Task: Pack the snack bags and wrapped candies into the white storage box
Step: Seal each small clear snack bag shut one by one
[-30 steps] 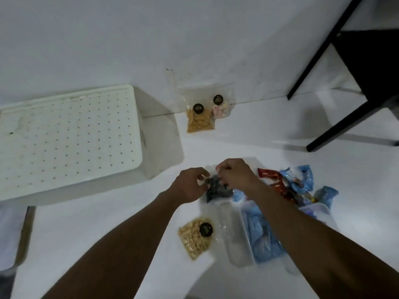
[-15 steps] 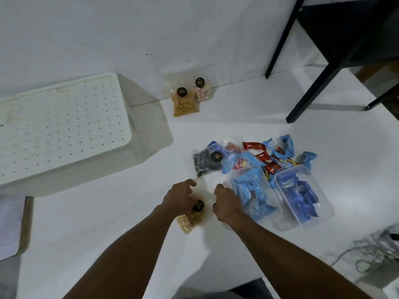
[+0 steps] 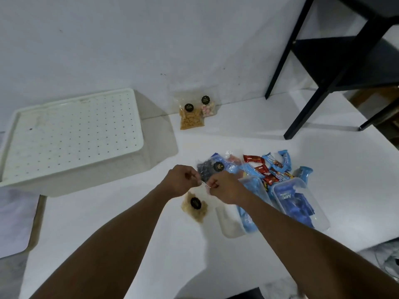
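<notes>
Pinching clear top edge of nut bag (image 3: 195, 205), left hand (image 3: 181, 180) and right hand (image 3: 222, 186) grips closed above it, white storage box (image 3: 71, 134) well left, upside down.

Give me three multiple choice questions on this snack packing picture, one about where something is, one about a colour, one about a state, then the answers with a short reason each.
1. Where are the two snack bags that sit apart from the pile?
A. Against the wall
B. Inside a clear tub
C. On the black shelf

2. What colour are most wrappers in the clear tubs?
A. Green
B. Blue
C. Yellow

3. How does the white storage box lie?
A. Upright, filled
B. On its side
C. Upside down, perforated base up

Answers:
1. A, both bags lean at the foot of the wall, right of the box.
2. B, the packets visible through the tub walls are blue.
3. C, its dotted base faces up and its sides flare outward toward the floor.
</notes>
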Tool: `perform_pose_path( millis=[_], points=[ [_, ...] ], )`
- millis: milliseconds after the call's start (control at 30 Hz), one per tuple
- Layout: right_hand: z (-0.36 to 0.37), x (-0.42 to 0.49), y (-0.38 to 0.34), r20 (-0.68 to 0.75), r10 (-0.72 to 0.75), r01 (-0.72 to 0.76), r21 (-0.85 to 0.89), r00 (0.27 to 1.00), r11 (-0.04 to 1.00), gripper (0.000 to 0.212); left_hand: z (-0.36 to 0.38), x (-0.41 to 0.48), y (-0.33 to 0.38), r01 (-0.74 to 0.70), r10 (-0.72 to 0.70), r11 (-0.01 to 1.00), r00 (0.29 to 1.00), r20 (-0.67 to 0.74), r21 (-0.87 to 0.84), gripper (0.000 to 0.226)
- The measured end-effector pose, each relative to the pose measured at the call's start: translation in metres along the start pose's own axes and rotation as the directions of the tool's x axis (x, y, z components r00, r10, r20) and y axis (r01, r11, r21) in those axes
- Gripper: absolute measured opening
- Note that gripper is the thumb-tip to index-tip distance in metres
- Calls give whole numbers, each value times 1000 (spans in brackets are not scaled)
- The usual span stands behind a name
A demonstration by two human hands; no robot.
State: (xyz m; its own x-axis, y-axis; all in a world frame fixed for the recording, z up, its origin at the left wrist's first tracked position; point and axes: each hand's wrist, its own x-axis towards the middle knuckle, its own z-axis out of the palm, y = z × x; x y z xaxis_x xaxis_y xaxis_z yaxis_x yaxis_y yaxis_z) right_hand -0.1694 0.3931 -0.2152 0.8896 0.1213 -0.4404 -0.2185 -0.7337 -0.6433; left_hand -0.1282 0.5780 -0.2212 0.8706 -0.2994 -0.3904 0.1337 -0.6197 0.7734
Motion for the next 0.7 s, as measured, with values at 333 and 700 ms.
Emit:
perform_pose_path(
  millis=[333, 700],
  points=[
    [-117, 1, -71, -70, -211, 209, -27, 975, 978, 11, -83, -7, 89, -144, 126, 966, 988, -92, -214, 20],
    [-187, 7, -148, -203, -402, 383, -129, 893, 915, 11, -154, -22, 151, -367, 304, 903, 913, -273, -223, 12]
  ],
)
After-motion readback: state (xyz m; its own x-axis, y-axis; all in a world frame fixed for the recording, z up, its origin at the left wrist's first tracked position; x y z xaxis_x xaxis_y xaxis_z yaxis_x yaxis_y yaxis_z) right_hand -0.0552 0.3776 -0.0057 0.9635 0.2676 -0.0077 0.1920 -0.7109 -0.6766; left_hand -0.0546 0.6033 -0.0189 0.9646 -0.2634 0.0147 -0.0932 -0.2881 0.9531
